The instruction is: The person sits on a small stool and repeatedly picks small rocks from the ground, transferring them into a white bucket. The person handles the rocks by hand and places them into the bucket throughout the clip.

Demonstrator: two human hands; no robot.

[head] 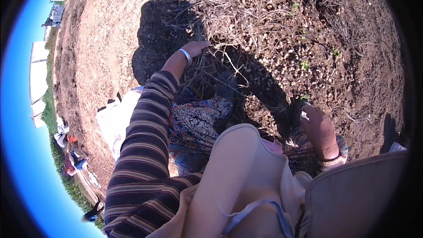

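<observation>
My left hand point(197, 48), with a silvery bracelet point(186, 56) at the wrist, reaches out over dry plant stalks point(231, 16). Its fingers are at the end of a pale stalk; whether they grip it cannot be told. At the right, my right hand point(319, 129) is closed around small pale objects point(304, 115), which look like peanut pods. Many more peanut pods point(307, 72) lie on the brown soil among the stalks. Patterned cloth point(198, 122) covers my legs, below the hands.
A white sack point(119, 119) lies left of my striped sleeve. My body's shadow point(158, 36) falls on the ground ahead. Small green sprouts point(304, 65) stand among the pods. Far left are several people, one bending person point(94, 211) among them, and white buildings point(39, 79). A beige cloth flap fills the lower front.
</observation>
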